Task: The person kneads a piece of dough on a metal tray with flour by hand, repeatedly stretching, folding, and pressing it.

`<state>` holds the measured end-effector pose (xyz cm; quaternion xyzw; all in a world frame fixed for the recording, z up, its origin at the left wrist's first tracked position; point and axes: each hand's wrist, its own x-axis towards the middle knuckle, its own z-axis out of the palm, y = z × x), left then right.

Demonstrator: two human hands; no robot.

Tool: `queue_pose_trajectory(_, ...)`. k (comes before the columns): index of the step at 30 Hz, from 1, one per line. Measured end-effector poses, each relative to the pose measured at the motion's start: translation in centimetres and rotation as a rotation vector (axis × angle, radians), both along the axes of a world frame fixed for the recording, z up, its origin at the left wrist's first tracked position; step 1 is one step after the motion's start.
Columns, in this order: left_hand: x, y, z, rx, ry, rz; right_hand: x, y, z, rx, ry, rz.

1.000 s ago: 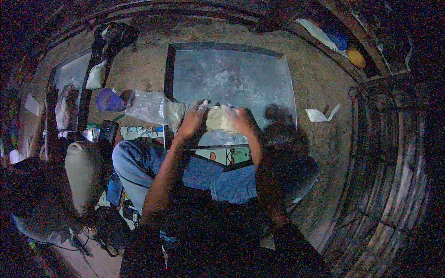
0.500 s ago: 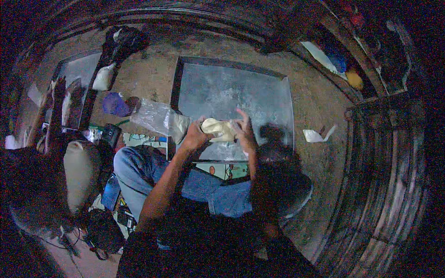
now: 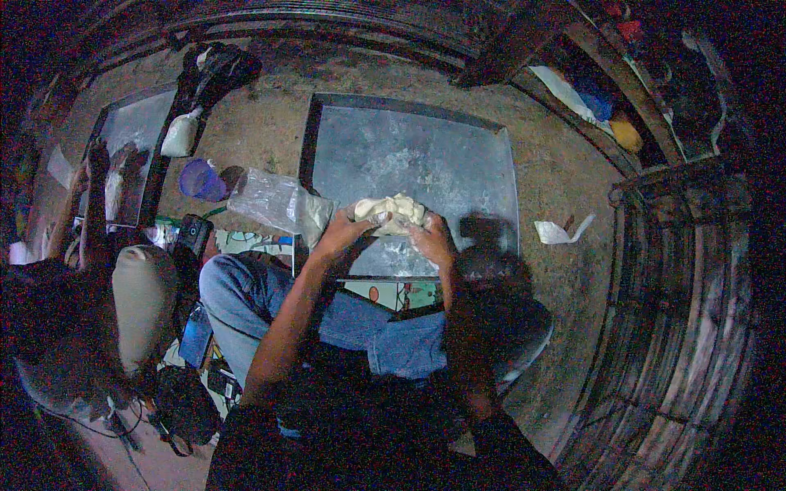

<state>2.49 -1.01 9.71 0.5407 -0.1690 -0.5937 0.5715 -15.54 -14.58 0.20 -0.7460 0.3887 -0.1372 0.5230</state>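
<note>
Kneading, I judge: my left hand (image 3: 337, 235) and right hand (image 3: 434, 240) grip dough (image 3: 389, 206) over the tray (image 3: 426, 147) (next fold likely needs both).

Brown floor (image 3: 565, 172), bearing a shallow tray (image 3: 471, 155) marked with pale powder (image 3: 405, 164); left, a purple cup (image 3: 201, 180) and a clear bag (image 3: 266, 200) overlapping the tray's rim; right, a white scrap (image 3: 553, 231).
</note>
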Motion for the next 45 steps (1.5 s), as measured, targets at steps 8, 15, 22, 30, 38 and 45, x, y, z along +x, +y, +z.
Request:
queue_pose_trajectory(8,2.2,1.6,-0.2,0.022,-0.273,-0.369,1.7,2.3,3.1,0.428,-0.45,0.06)
queue_pose_trajectory(15,0.3,0.7,-2.1,-0.047,-0.085,-0.212,1.0,0.6,1.5,0.025,0.088,0.141)
queue_pose_trajectory(22,-1.3,1.5,2.8,0.157,-0.205,0.012,2.5,2.7,6.2,0.14,0.072,0.141)
queue_pose_trajectory(30,-1.6,0.2,0.5,0.076,0.045,0.032,1.6,2.2,5.0,0.22,0.099,0.024)
queue_pose_trajectory(38,-0.5,0.4,-2.5,-0.107,0.066,-0.089,2.0,2.3,4.4,-0.203,0.125,-0.082)
queue_pose_trajectory(45,-2.5,0.1,0.6,-0.108,-0.04,0.111,0.9,1.8,0.5,0.433,-0.361,-0.05)
